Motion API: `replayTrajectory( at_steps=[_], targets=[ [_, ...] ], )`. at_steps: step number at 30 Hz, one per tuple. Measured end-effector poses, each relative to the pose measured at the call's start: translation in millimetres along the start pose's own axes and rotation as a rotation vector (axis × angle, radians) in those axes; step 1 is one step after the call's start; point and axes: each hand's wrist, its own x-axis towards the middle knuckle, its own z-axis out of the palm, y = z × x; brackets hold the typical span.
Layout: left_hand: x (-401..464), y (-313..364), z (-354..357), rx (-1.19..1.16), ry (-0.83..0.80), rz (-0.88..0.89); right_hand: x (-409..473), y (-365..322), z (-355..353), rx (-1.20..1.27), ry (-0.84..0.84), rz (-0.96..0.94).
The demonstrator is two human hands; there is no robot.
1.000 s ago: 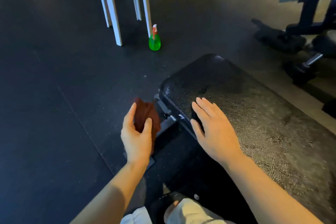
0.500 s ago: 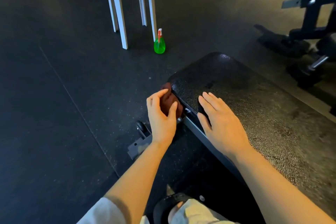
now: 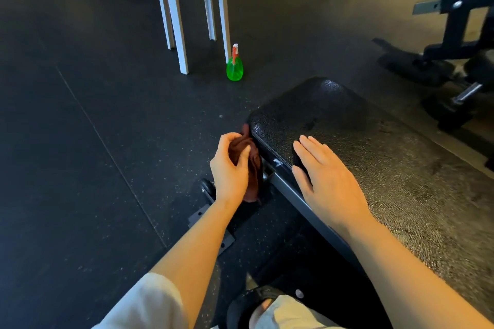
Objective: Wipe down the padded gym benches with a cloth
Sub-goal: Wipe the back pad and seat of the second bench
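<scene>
Bench (image 3: 374,147) pad fills the right of the view, its near left edge by both hands. Left hand (image 3: 231,168) grips a bunched brown cloth (image 3: 250,163), fingers curled round it, pressing it against the pad's side edge close to the corner. Right hand (image 3: 328,181) lies flat on the pad top, fingers straight and together, bracing. The step in hand looks like wiping the side edge. To do it well, I would keep the cloth pressed firmly to the vinyl, run it along the whole edge and round the corner, and spread the bunch for more contact. A green spray bottle (image 3: 234,69) stands on the floor beside a white stool (image 3: 184,8).
</scene>
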Motion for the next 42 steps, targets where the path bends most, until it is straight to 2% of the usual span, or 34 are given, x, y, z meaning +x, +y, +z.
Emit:
replayTrajectory(
  at_steps=[4, 7, 9, 11, 13, 16, 19, 23, 29, 35, 37, 39, 42],
  targets=[
    [-24.8, 9.0, 5.2, 0.017, -0.112, 0.135, 0.0, -0.8, 0.2, -0.019, 0.007, 0.001],
    [-23.3, 4.8, 7.7, 0.022, -0.056, 0.065, -0.8, -1.9, 0.6, -0.041, 0.002, 0.009],
    [-28.2, 9.1, 9.1, 0.003, -0.031, 0.105, -2.1, -3.4, 0.5, -0.039, 0.002, 0.015],
    [-39.5, 11.7, 13.8, 0.004, -0.090, 0.160, -2.5, -4.2, 0.7, -0.028, 0.007, 0.019],
    [-47.3, 3.8, 17.4, 0.013, -0.116, 0.093, -3.0, -3.9, 1.5, -0.032, 0.010, 0.019],
    [-50.2, -8.6, 15.1, 0.022, -0.048, -0.022, -4.1, -5.3, 0.8, -0.034, -0.004, 0.015],
    [-51.7, 3.9, 18.9, 0.023, 0.022, 0.110, -2.7, -2.5, 2.9, -0.036, -0.008, 0.008],
    [-47.0, 12.8, 29.8, 0.068, 0.001, 0.182, -4.1, -1.7, 3.5, -0.031, -0.014, 0.018],
    [-52.8, -4.7, 22.3, 0.089, 0.009, 0.040, -6.3, -3.3, 4.7, -0.039, 0.006, 0.005],
    [-55.1, 13.7, 31.4, 0.085, 0.016, 0.209, -6.2, -1.5, 5.2, -0.031, 0.006, 0.014],
    [-48.8, 0.1, 33.3, 0.100, -0.022, 0.152, -6.5, -1.5, 5.2, -0.032, 0.010, 0.014],
    [-49.0, -13.1, 29.8, 0.135, -0.040, 0.009, -7.1, -1.4, 6.1, -0.031, 0.022, 0.008],
    [-55.1, -11.4, 22.6, 0.150, 0.097, -0.012, -6.3, -1.5, 5.7, -0.027, 0.032, 0.011]
  ],
)
